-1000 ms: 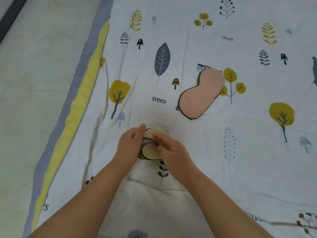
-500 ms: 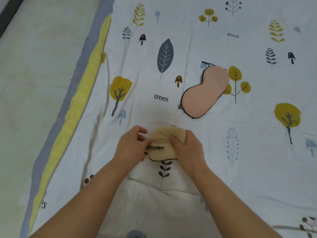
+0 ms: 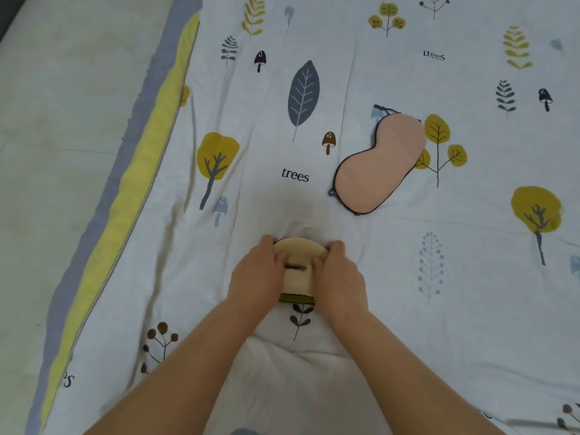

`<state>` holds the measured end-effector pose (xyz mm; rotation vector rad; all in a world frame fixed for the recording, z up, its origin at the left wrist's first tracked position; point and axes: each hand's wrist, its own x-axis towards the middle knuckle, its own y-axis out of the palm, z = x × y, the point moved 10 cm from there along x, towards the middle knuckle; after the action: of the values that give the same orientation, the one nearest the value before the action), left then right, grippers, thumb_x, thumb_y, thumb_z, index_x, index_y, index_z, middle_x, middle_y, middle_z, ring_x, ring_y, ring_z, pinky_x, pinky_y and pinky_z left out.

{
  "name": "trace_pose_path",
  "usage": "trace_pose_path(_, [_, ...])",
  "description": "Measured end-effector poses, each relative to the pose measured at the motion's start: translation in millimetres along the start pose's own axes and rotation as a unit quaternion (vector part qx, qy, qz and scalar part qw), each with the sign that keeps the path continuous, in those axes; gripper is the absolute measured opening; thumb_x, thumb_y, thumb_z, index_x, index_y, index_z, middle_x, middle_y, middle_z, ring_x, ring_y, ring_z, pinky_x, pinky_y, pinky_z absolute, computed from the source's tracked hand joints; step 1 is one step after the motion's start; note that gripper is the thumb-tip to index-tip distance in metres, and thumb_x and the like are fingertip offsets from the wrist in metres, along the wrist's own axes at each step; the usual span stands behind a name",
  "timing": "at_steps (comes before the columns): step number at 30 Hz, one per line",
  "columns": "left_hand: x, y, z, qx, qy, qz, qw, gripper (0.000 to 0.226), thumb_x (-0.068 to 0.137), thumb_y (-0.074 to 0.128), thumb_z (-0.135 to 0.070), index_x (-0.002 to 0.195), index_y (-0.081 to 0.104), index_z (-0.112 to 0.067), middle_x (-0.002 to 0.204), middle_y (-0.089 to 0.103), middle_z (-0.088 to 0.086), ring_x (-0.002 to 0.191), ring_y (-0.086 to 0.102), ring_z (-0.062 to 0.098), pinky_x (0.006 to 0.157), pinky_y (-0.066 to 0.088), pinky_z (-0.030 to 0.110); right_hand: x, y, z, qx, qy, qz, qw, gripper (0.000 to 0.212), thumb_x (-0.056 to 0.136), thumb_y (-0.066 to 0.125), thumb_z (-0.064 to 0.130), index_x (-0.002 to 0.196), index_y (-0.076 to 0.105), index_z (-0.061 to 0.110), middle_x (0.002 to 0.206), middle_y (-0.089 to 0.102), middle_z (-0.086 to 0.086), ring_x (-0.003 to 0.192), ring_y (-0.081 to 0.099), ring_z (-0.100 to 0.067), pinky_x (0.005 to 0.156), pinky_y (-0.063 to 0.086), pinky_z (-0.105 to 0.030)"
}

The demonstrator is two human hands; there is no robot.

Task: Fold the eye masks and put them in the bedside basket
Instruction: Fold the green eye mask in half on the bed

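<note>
Both hands, left hand (image 3: 257, 274) and right hand (image 3: 339, 277), clasped the folded beige eye mask (image 3: 298, 255) by its edges. It looked soft, light and springy; the pink eye mask (image 3: 376, 164) lay flat, best pinched at its ends.

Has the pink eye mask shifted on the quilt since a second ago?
No. The pink eye mask lies beside the same printed yellow tree, overlapping its left leaves as before; only the camera moved.
</note>
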<state>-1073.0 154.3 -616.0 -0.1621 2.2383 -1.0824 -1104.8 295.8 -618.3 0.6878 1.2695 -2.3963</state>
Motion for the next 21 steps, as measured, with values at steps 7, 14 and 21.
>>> trace_pose_path(7, [26,-65,-1,-0.176,0.032,-0.131,0.975,0.032,0.094,0.038,-0.014,0.122,0.052,-0.016,0.112,0.061,0.001,0.101,0.054,0.017,0.079,0.037,0.020,27,-33,73,0.089,-0.122,-0.094,0.984,0.033,0.096,0.034,0.015,0.127,0.044,0.014,0.117,0.056,-0.011,0.103,0.054,-0.026,0.085,0.040,-0.033])
trace_pose_path(14, [61,-73,-6,0.075,0.081,-0.194,0.975,0.043,0.095,0.036,-0.024,0.137,0.041,-0.020,0.149,0.037,0.009,0.135,0.037,0.024,0.107,0.033,0.045,61,7,113,-0.112,-0.205,-0.083,0.969,0.057,0.097,0.032,0.028,0.148,0.012,0.016,0.156,0.018,-0.011,0.143,0.017,-0.027,0.111,0.025,-0.041])
trace_pose_path(21, [80,-34,21,0.187,0.084,-0.100,0.974,0.053,0.096,0.019,-0.042,0.145,0.001,-0.036,0.159,0.006,-0.006,0.146,-0.001,0.016,0.117,0.001,0.050,78,32,86,-0.228,-0.237,-0.046,0.943,0.064,0.096,0.022,0.048,0.148,-0.004,0.024,0.160,-0.005,0.000,0.147,-0.006,-0.019,0.118,-0.002,-0.044])
